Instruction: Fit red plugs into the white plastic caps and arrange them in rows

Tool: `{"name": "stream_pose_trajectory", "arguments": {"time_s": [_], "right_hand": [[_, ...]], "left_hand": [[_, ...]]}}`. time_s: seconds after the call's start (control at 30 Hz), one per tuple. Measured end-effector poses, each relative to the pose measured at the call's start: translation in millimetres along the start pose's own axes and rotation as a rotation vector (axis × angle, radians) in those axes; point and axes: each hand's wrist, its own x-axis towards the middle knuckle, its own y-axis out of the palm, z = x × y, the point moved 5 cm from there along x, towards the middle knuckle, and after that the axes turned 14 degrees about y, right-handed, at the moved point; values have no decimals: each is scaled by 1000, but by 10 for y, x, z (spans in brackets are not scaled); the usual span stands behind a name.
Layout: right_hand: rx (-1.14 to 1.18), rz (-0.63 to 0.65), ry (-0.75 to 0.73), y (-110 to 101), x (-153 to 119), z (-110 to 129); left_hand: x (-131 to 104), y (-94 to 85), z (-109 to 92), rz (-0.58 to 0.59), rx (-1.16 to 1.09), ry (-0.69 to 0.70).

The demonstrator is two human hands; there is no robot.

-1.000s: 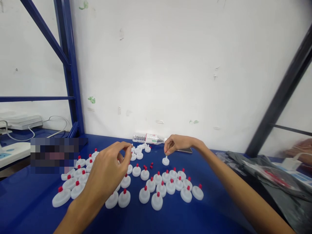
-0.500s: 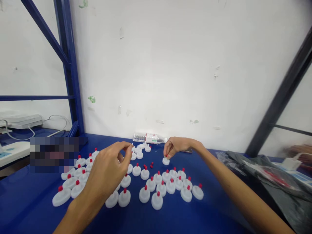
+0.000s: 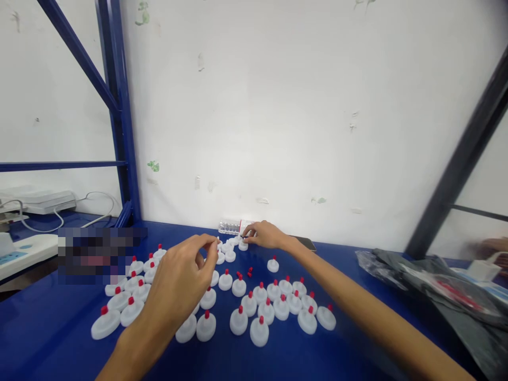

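Note:
My right hand (image 3: 264, 234) reaches to the back of the table, thumb and fingers closed on a white nozzle cap (image 3: 243, 246) at the edge of a small pile of white caps (image 3: 229, 256) without red tips. My left hand (image 3: 190, 262) hovers left of that pile, thumb and forefinger pinched together; what they hold, if anything, cannot be made out. A red-tipped white cap (image 3: 272, 265) stands alone right of some loose red tips (image 3: 250, 272). Many more red-tipped caps (image 3: 259, 332) stand in groups, some hidden behind my left forearm.
A clear plastic bottle (image 3: 229, 227) lies against the wall, partly behind my right hand. A dark phone (image 3: 305, 243) lies near my right wrist. Plastic bags (image 3: 444, 291) are at the right, a power strip (image 3: 29, 251) at the left. A blue post (image 3: 129, 148) rises at the back left.
My right hand has let go of the red-tipped cap, which now stands alone, and has moved left to a white cap by the pile. My left hand stays pinched, nearly in place.

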Motion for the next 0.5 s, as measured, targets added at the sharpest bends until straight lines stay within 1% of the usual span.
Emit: {"name": "stream_pose_trajectory", "arguments": {"time_s": [0.07,0.1,0.2,0.27,0.37,0.4,0.47,0.5], "right_hand": [[-34,3,18,75,53,34],[-38,-4,23,77,51,42],[6,-46,7,-45,-79,82],[75,-59,-39,-187,-255,167],[197,-7,-154,-378,-593,420],[254,21,-201,-432,-706,527],[465,66,-315,-545,-901,733],[512,86,-354,-583,-965,810]], "left_hand": [[0,-4,1,-5,2,4],[0,-4,-1,-4,0,3],[-1,1,-19,0,-1,0],[-3,8,-35,-6,2,-12],[-3,30,-62,16,-15,-39],[-2,40,-74,40,-35,-41],[4,50,-108,88,-93,-19],[8,43,-122,97,-120,-6]]}}
